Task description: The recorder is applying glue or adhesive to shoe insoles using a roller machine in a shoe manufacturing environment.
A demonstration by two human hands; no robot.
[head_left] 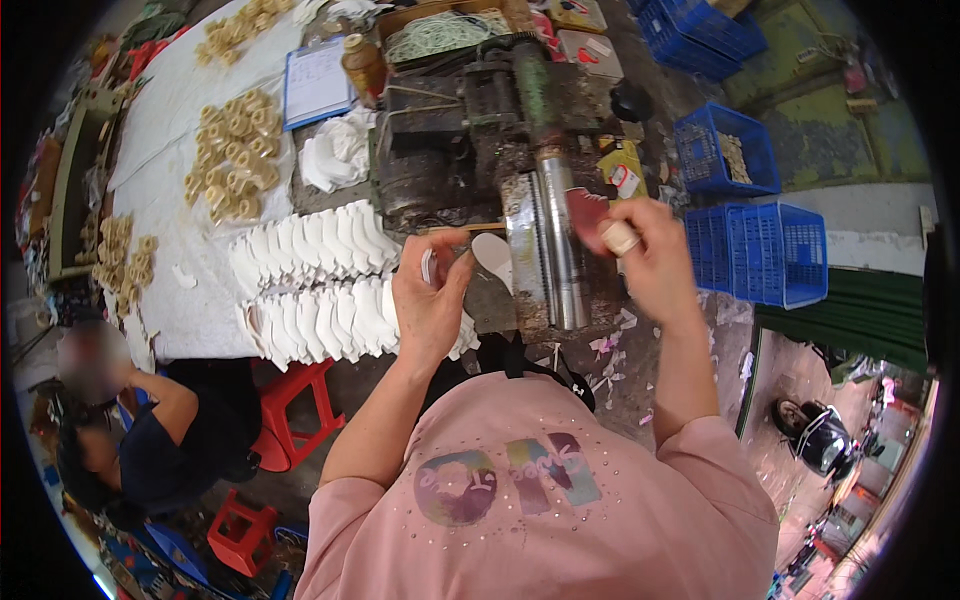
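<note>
My left hand [428, 305] is closed, with a small white piece [430, 268] pinched between thumb and fingers. Just right of it lies a flat white sole-shaped piece [493, 258], beside the toothed metal bar of the machine [530, 225]. My right hand [655, 258] is closed around a cream-coloured block-like end [620, 237]. A dark red flat piece [587, 216] shows next to that end, against the shiny metal cylinder [563, 240]. Whether the red and cream parts are one thing, I cannot tell.
Two rows of curved white pieces [315, 240] stand left of my left hand. Bagged beige parts [235, 155], a clipboard [318, 85] and a brown bottle [361, 68] lie farther back. Blue crates [755, 255] stand right. A seated person [155, 430] and red stools [297, 415] are at left.
</note>
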